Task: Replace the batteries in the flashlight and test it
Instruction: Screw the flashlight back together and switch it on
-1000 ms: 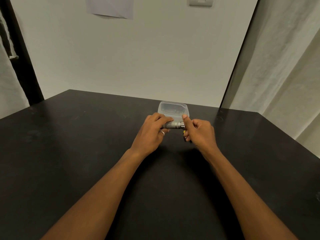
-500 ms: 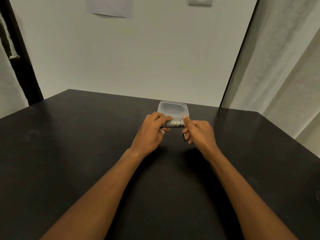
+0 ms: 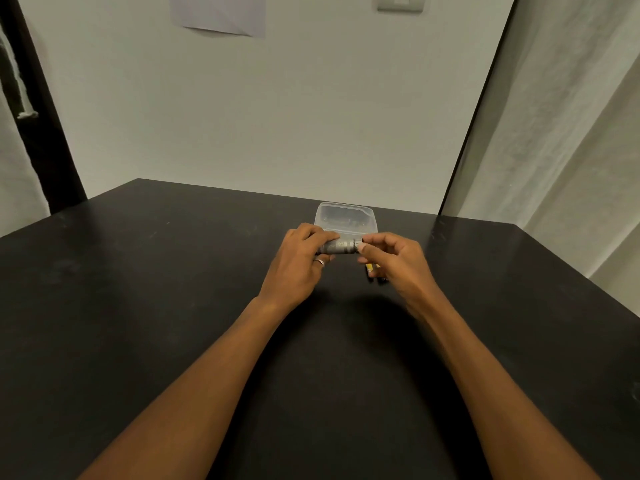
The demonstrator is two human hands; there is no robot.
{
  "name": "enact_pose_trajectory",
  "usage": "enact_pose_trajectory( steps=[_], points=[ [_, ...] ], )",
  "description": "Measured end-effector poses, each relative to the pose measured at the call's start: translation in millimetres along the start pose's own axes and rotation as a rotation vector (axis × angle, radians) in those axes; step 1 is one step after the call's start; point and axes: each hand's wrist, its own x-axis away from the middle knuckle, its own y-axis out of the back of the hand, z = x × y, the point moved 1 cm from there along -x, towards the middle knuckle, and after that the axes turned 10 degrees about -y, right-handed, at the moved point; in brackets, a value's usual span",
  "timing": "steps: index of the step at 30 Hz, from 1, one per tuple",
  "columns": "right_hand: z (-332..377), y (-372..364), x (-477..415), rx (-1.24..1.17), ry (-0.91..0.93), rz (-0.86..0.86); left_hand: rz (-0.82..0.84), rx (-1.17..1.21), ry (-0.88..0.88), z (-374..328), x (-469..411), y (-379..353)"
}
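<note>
Two hands are on the flashlight, held level just above the black table, in front of the clear plastic container.

Left hand: clenched round the barrel, grip unchanged over the last second.

Right hand: changed. A second ago its forefinger stood against the right end of the flashlight with the other fingers tucked. It now pinches that end between thumb and forefinger, the hand turned over and the remaining fingers fanned out loosely.

Batteries: yellow-and-black cells lie on the table just beneath the right hand and show more plainly now that the hand has lifted and turned. The number cannot be told.

Assessment: the change reads as a twist applied to the end piece. Whether it is being loosened or tightened cannot be told, nor whether cells are inside the barrel. The contents of the container are indistinct. No beam is visible, so the test is judged outstanding.
</note>
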Motion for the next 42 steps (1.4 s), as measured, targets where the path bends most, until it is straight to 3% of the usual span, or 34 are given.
enact_pose_trajectory(
  steps=[10,16,24,30,38,42],
  points=[
    [-4.0,-4.8,1.1,0.17,-0.027,-0.208,0.008,0.003,-0.02,-2.3,0.3,-1.5],
    [-3.4,-1.9,-2.1,0.06,0.039,-0.057,-0.009,0.0,0.006,0.2,0.2,-2.2],
    [-4.8,-5.4,0.1,0.178,0.014,-0.166,-0.046,0.031,0.014,0.3,-1.1,-2.9],
    [-2.1,-2.0,-2.2,0.013,0.065,-0.021,-0.076,0.046,0.042,2.6,-2.0,-3.2],
    [-7.6,-4.5,0.6,0.303,0.056,-0.17,-0.059,0.035,0.016,4.3,-1.5,-4.3],
    [-5.3,-3.7,-0.6,0.156,0.054,-0.13,-0.059,0.033,0.015,5.3,-1.6,-5.3]
  ],
)
